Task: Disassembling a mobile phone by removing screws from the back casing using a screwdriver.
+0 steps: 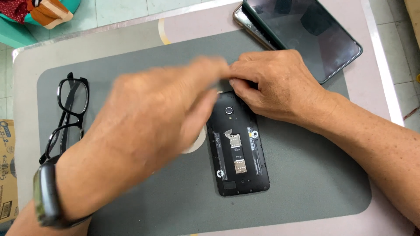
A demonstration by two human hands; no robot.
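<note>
A black phone (237,150) lies face down on the grey mat (306,175) with its back cover off, showing card slots and the camera lens. My right hand (275,83) rests over the phone's top edge, fingers curled down on it. My left hand (162,118), blurred by motion, hovers just left of the phone with its fingertips meeting the right hand's near the top edge. A dark watch band sits on my left wrist. A small pale round object (197,142) peeks out under my left hand. Whether the left fingers pinch anything is hidden by blur.
Black-framed glasses (68,116) lie folded on the mat's left side. Two phones (306,30) are stacked at the table's far right corner. A cardboard box (6,170) stands beside the table at left. The table edge (385,78) runs close on the right.
</note>
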